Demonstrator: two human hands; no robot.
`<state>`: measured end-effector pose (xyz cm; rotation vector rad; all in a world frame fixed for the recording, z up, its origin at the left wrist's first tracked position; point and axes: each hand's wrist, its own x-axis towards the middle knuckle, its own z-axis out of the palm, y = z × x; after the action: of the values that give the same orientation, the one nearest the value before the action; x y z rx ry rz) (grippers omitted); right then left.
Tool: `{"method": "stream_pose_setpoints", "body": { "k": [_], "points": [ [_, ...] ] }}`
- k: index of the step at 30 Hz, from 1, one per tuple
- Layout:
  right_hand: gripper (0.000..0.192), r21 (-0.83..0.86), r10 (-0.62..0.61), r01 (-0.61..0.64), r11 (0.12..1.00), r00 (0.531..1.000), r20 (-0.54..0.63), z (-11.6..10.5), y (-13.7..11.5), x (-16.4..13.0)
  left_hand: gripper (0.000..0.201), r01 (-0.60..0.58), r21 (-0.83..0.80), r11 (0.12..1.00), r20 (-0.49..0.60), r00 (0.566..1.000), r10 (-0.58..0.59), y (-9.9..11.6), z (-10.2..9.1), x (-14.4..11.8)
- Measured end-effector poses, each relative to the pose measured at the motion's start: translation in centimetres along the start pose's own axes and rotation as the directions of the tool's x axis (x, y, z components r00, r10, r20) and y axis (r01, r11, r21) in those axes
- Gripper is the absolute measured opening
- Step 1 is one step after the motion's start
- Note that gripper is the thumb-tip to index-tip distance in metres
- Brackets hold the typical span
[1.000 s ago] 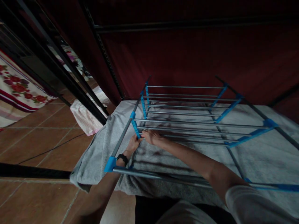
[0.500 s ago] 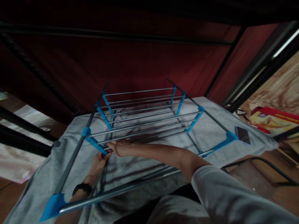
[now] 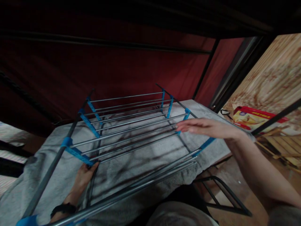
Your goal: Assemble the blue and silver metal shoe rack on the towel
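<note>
Gripping blue bracket (image 3: 77, 153), left hand (image 3: 83, 175) fingers curled; right hand (image 3: 207, 128) flat, fingers spread; rack rods (image 3: 131, 125) run left-right.

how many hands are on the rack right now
1. The left hand grips a blue plastic bracket of the grey metal drying rack; the right hand hovers open above its right side.
</note>
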<state>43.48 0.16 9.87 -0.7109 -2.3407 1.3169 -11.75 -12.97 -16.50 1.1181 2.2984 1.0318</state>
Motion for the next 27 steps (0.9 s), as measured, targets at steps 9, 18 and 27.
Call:
{"method": "stream_pose_setpoints", "body": {
  "k": [9, 18, 27],
  "points": [
    [0.033, 0.637, 0.51, -0.063, 0.768, 0.661, -0.55, -1.8, 21.0, -6.6, 0.047, 0.1, -0.214, 0.972, 0.049, 0.995, -0.091, -0.5, -0.6, -1.8],
    [0.045, 0.495, 0.37, -0.136, 0.858, 0.833, -0.412, 4.1, 27.5, 0.5, 0.061, 0.191, -0.28, 0.941, 0.136, 0.978, -0.158, -0.7, -2.4, -3.6],
    [0.061, 0.534, 0.321, -0.088, 0.841, 0.876, -0.361, 3.9, 27.7, 1.1, 0.075, 0.231, -0.305, 0.924, 0.188, 0.966, -0.18, 0.9, -1.6, -2.8]
  ]
}}
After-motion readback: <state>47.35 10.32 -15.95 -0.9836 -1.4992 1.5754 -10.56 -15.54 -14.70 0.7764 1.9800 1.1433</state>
